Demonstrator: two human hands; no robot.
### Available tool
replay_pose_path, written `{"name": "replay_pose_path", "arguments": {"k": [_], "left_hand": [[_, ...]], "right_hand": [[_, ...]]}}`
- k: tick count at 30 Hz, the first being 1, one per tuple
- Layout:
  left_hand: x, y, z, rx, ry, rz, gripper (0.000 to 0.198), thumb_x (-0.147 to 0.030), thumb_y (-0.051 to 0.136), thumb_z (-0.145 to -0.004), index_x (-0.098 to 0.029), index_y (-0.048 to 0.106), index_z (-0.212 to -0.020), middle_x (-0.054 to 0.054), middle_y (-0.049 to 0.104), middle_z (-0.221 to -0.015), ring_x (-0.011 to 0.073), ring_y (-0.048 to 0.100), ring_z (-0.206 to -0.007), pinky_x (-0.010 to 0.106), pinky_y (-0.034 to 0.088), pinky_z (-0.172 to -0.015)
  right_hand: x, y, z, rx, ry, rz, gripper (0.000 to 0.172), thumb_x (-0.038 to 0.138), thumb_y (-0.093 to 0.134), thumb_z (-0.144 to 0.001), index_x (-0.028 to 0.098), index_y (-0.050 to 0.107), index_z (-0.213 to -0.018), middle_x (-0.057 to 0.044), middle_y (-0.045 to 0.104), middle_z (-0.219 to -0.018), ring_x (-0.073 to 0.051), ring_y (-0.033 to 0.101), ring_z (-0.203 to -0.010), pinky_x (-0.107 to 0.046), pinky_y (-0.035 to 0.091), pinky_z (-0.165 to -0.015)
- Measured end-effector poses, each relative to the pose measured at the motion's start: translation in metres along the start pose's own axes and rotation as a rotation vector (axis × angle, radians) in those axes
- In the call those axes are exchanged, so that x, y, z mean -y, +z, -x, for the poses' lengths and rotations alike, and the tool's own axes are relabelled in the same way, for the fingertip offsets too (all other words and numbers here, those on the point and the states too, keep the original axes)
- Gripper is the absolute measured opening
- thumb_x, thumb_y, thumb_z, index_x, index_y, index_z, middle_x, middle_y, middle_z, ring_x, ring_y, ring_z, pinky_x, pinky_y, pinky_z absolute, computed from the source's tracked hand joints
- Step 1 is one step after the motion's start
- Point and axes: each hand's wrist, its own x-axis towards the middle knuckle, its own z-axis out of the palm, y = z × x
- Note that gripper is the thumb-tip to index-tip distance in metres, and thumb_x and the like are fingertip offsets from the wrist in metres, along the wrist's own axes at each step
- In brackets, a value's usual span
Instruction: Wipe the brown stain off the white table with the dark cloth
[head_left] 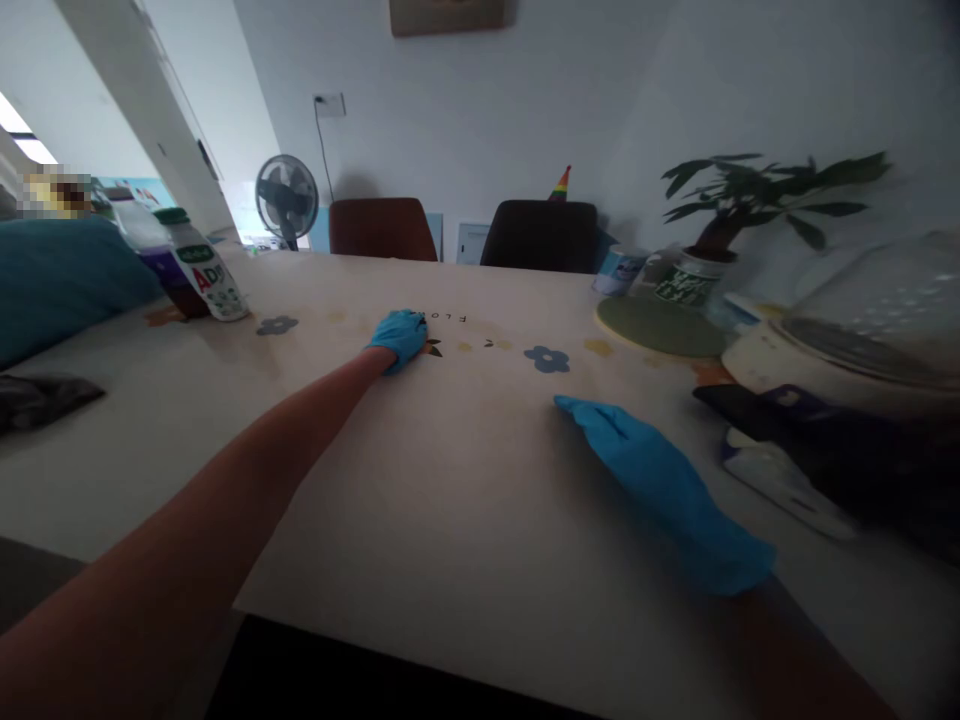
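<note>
Both of my hands wear blue gloves and rest on a cream tablecloth (450,480) printed with small blue and yellow flowers. My left hand (400,337) is stretched far across the table, its fingers curled down on the cloth beside some printed letters. My right hand (652,480) lies flat, palm down, fingers pointing toward a blue flower print (547,359). Neither hand holds any object.
A white bottle with a green cap (201,266) and a dark jar stand far left, a dark cloth (37,398) near the left edge. On the right sit a potted plant (709,262), a green mat (660,326), a white lidded appliance (847,350). Two chairs and a fan stand behind.
</note>
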Motion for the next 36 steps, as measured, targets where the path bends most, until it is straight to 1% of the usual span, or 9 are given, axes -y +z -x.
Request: {"name": "replay_pose_path", "arguments": {"k": [3,7,11,16,21,24,28,31,36], "left_hand": [[0.029,-0.009,0.003,-0.005,-0.112,-0.013,0.039,-0.021,0.048,-0.124,-0.008,0.078,-0.146,0.017,0.078,-0.145,0.0244,0.061,-0.123,0.035,0.046,-0.126],[0.055,-0.017,0.013,-0.021,-0.184,-0.027,0.042,-0.021,0.045,-0.125,-0.004,0.076,-0.148,0.019,0.076,-0.151,0.0232,0.059,-0.12,0.035,0.046,-0.126],[0.066,-0.02,0.022,-0.027,-0.183,-0.038,0.041,-0.021,0.047,-0.124,-0.004,0.077,-0.147,0.019,0.078,-0.148,0.0238,0.059,-0.119,0.036,0.047,-0.126],[0.066,-0.019,0.028,-0.015,-0.144,-0.053,0.038,-0.019,0.049,-0.122,-0.007,0.079,-0.144,0.018,0.079,-0.142,0.0259,0.061,-0.122,0.038,0.048,-0.126],[0.048,-0.013,0.034,-0.004,-0.088,-0.042,0.035,-0.018,0.052,-0.121,-0.011,0.081,-0.138,0.017,0.079,-0.143,0.0265,0.065,-0.122,0.04,0.051,-0.126],[0.025,-0.007,0.043,0.003,-0.011,-0.021,0.036,-0.021,0.052,-0.121,-0.011,0.082,-0.137,0.019,0.079,-0.148,0.0287,0.067,-0.127,0.043,0.051,-0.129],[-0.01,0.001,0.064,0.002,0.116,0.015,0.042,-0.022,0.049,-0.122,-0.014,0.081,-0.149,0.017,0.076,-0.16,0.0293,0.068,-0.143,0.043,0.048,-0.138],[-0.033,0.008,0.082,-0.001,0.192,0.037,0.044,-0.023,0.051,-0.122,-0.018,0.08,-0.153,0.015,0.074,-0.166,0.0312,0.066,-0.153,0.046,0.045,-0.144],[-0.054,0.014,0.1,0.0,0.321,0.063,0.043,-0.028,0.051,-0.122,-0.019,0.08,-0.153,0.016,0.075,-0.163,0.0337,0.067,-0.154,0.05,0.049,-0.143]], "right_hand": [[-0.002,0.0,-0.001,0.009,-0.014,0.009,0.054,0.043,0.056,-0.115,0.03,0.088,-0.157,-0.006,0.08,-0.169,-0.039,0.071,-0.164,-0.057,0.051,-0.145],[-0.003,0.001,-0.004,0.021,0.021,0.012,0.058,0.044,0.054,-0.116,0.026,0.085,-0.161,-0.007,0.077,-0.173,-0.039,0.069,-0.166,-0.058,0.05,-0.146],[0.001,0.001,-0.003,0.032,0.055,-0.005,0.059,0.044,0.053,-0.117,0.025,0.082,-0.164,-0.007,0.075,-0.176,-0.038,0.067,-0.169,-0.057,0.045,-0.149],[0.008,0.0,0.001,0.044,0.051,-0.013,0.059,0.043,0.054,-0.117,0.024,0.082,-0.165,-0.008,0.074,-0.176,-0.039,0.068,-0.168,-0.057,0.045,-0.149],[0.01,0.0,0.001,0.052,0.039,-0.001,0.061,0.043,0.054,-0.117,0.023,0.081,-0.168,-0.008,0.072,-0.178,-0.039,0.066,-0.169,-0.054,0.045,-0.149],[0.011,0.001,-0.001,0.054,0.054,0.012,0.06,0.042,0.052,-0.118,0.023,0.081,-0.167,-0.009,0.072,-0.178,-0.039,0.066,-0.17,-0.055,0.045,-0.149],[0.012,0.001,-0.003,0.061,0.058,0.022,0.063,0.041,0.05,-0.118,0.02,0.078,-0.17,-0.009,0.07,-0.18,-0.038,0.064,-0.171,-0.055,0.045,-0.149],[0.011,0.001,-0.003,0.048,0.047,0.028,0.061,0.042,0.05,-0.118,0.023,0.081,-0.167,-0.008,0.072,-0.178,-0.039,0.065,-0.17,-0.057,0.045,-0.149],[0.009,0.0,-0.002,0.04,0.03,0.025,0.061,0.046,0.052,-0.118,0.025,0.082,-0.166,-0.008,0.074,-0.176,-0.04,0.067,-0.169,-0.058,0.049,-0.146]]}}
